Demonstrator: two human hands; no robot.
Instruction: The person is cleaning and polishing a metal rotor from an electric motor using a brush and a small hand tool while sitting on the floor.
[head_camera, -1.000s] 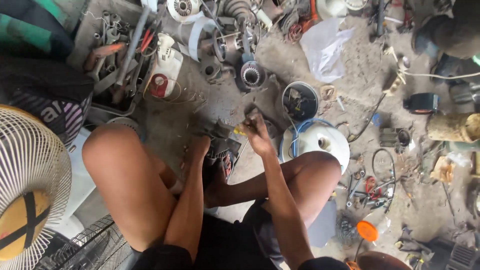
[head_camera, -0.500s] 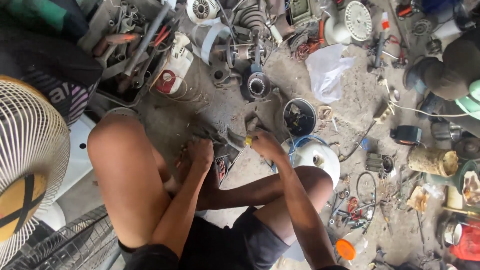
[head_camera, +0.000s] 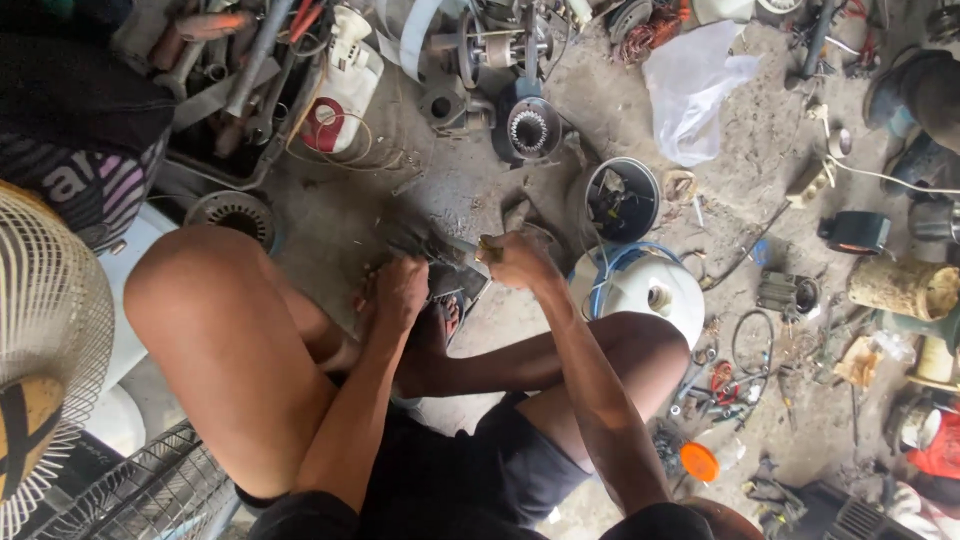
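Right hand (head_camera: 515, 262) grips tool (head_camera: 462, 245), apparently pointing left.

A dusty concrete floor (head_camera: 500, 330) is strewn with parts: a white plastic bag (head_camera: 690, 85) toward the far edge, a white housing (head_camera: 650, 290) mid-floor, an orange cap (head_camera: 699, 461) nearer.

Rough dusty grey concrete floor (head_camera: 420, 200); dull grey metal part (head_camera: 440, 262) under both hands; glossy white plastic tub (head_camera: 645, 290); crinkled translucent plastic bag (head_camera: 690, 85).
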